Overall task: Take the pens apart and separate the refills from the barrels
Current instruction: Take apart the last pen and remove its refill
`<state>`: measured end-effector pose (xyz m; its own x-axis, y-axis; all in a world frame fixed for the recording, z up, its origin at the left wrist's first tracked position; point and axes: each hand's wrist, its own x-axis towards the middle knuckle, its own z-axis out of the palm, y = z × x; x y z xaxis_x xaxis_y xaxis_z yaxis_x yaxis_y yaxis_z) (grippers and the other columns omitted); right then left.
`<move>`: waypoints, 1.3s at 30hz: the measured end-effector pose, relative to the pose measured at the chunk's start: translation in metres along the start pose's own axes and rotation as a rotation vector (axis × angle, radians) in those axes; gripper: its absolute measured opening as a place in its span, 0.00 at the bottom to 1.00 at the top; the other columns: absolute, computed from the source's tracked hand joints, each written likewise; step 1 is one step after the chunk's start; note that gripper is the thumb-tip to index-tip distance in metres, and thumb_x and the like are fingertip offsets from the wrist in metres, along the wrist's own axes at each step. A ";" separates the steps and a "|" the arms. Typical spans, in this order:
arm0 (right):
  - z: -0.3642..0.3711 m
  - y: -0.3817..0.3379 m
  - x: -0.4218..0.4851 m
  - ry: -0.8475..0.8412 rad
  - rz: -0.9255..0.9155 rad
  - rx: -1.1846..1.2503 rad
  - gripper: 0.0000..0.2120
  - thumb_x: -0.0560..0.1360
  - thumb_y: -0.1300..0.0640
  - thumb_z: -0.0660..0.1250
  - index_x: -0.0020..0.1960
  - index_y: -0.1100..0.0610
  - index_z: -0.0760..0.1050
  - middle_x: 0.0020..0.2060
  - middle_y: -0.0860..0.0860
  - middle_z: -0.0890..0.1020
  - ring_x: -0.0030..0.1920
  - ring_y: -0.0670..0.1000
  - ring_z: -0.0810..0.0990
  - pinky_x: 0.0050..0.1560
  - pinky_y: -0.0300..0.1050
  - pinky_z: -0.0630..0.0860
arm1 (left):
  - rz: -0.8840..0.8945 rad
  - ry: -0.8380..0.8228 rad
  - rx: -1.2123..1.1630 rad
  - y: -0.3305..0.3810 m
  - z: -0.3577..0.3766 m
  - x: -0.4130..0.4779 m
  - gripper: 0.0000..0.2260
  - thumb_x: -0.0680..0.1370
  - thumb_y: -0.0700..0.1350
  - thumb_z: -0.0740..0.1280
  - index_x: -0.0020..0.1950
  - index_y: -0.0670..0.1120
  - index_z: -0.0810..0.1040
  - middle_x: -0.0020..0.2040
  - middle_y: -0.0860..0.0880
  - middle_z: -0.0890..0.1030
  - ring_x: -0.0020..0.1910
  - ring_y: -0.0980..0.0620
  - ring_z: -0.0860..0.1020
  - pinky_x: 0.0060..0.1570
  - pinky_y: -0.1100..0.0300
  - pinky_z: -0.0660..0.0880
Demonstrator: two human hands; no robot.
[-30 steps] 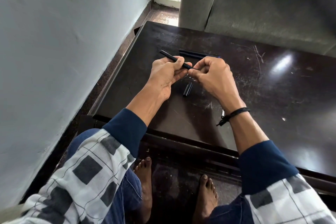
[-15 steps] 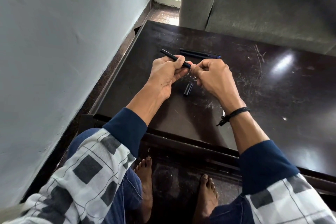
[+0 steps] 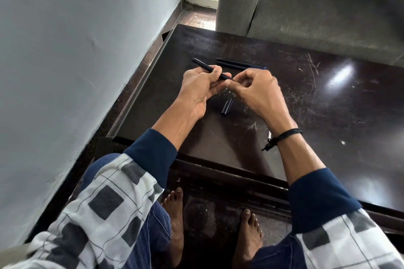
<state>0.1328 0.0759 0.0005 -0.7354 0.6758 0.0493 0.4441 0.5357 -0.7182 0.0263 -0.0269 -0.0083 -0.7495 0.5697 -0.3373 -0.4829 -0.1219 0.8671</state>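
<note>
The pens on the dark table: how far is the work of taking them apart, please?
Done, it seems: one short black piece lies loose on the table. In hand: the left hand grips a black pen, and the right hand pinches its near end; the fingers hide whether a refill is coming out. Left: the long dark pens beyond the hands; whether they are whole, I cannot tell.

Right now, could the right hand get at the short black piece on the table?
Probably yes: the short black piece lies uncovered just beside the right hand, but its fingers pinch the pen tip, so they must let go first.
</note>
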 end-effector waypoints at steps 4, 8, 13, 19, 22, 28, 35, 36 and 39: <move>0.000 0.000 0.001 0.022 0.009 -0.023 0.10 0.75 0.45 0.74 0.44 0.51 0.81 0.33 0.45 0.82 0.36 0.44 0.80 0.42 0.45 0.75 | -0.004 -0.006 0.010 -0.001 0.002 -0.001 0.02 0.81 0.36 0.67 0.52 0.39 0.79 0.45 0.39 0.86 0.44 0.46 0.85 0.48 0.58 0.83; 0.001 0.000 0.001 -0.018 0.053 -0.029 0.17 0.79 0.41 0.68 0.41 0.53 0.82 0.31 0.48 0.84 0.38 0.51 0.83 0.46 0.52 0.81 | -0.010 -0.007 0.025 -0.001 0.002 -0.001 0.03 0.80 0.35 0.68 0.53 0.39 0.79 0.44 0.41 0.86 0.46 0.46 0.85 0.53 0.54 0.83; 0.000 0.000 0.000 0.000 0.006 -0.013 0.11 0.73 0.43 0.75 0.46 0.50 0.81 0.35 0.44 0.81 0.39 0.45 0.79 0.43 0.45 0.76 | 0.007 0.000 0.010 0.000 0.000 -0.001 0.03 0.81 0.36 0.67 0.52 0.38 0.79 0.46 0.38 0.86 0.43 0.45 0.85 0.45 0.59 0.83; 0.000 -0.001 0.001 -0.042 0.078 -0.036 0.17 0.79 0.43 0.67 0.40 0.54 0.82 0.31 0.48 0.83 0.38 0.51 0.82 0.44 0.49 0.78 | -0.003 -0.016 0.019 -0.001 0.001 -0.001 0.02 0.81 0.35 0.67 0.50 0.40 0.79 0.43 0.41 0.86 0.42 0.49 0.85 0.44 0.61 0.82; 0.000 0.000 0.001 -0.053 0.059 -0.003 0.14 0.78 0.43 0.70 0.42 0.52 0.82 0.33 0.46 0.84 0.40 0.50 0.83 0.47 0.51 0.80 | 0.008 -0.010 0.020 -0.001 0.001 0.000 0.02 0.81 0.36 0.67 0.50 0.40 0.79 0.44 0.40 0.86 0.42 0.49 0.85 0.43 0.62 0.82; 0.001 0.000 0.001 -0.032 0.041 -0.038 0.10 0.76 0.46 0.73 0.43 0.52 0.80 0.35 0.48 0.83 0.40 0.52 0.83 0.46 0.50 0.79 | 0.010 -0.008 0.034 -0.003 0.002 0.000 0.02 0.81 0.36 0.67 0.49 0.40 0.79 0.45 0.39 0.86 0.44 0.47 0.85 0.44 0.61 0.82; 0.005 0.000 0.002 -0.049 0.023 -0.024 0.08 0.78 0.47 0.70 0.45 0.50 0.79 0.37 0.48 0.84 0.41 0.53 0.84 0.50 0.54 0.80 | 0.016 -0.003 0.038 -0.002 0.000 0.001 0.02 0.81 0.36 0.67 0.51 0.40 0.79 0.46 0.39 0.86 0.44 0.48 0.85 0.43 0.62 0.81; 0.006 0.000 0.002 -0.044 0.022 -0.030 0.08 0.78 0.48 0.70 0.44 0.50 0.79 0.36 0.48 0.84 0.41 0.54 0.84 0.50 0.54 0.80 | 0.017 -0.006 0.046 -0.002 0.000 0.001 0.02 0.81 0.36 0.67 0.51 0.40 0.79 0.46 0.39 0.86 0.44 0.48 0.85 0.43 0.61 0.82; 0.006 0.003 0.005 -0.075 0.065 0.028 0.09 0.78 0.50 0.69 0.41 0.52 0.80 0.31 0.49 0.83 0.36 0.51 0.83 0.46 0.52 0.81 | 0.021 -0.027 0.079 -0.003 0.001 0.001 0.03 0.81 0.36 0.67 0.48 0.41 0.79 0.44 0.40 0.86 0.42 0.49 0.85 0.43 0.61 0.81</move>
<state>0.1274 0.0779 -0.0056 -0.7423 0.6682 -0.0498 0.4785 0.4766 -0.7375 0.0275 -0.0255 -0.0107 -0.7460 0.5896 -0.3097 -0.4294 -0.0703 0.9004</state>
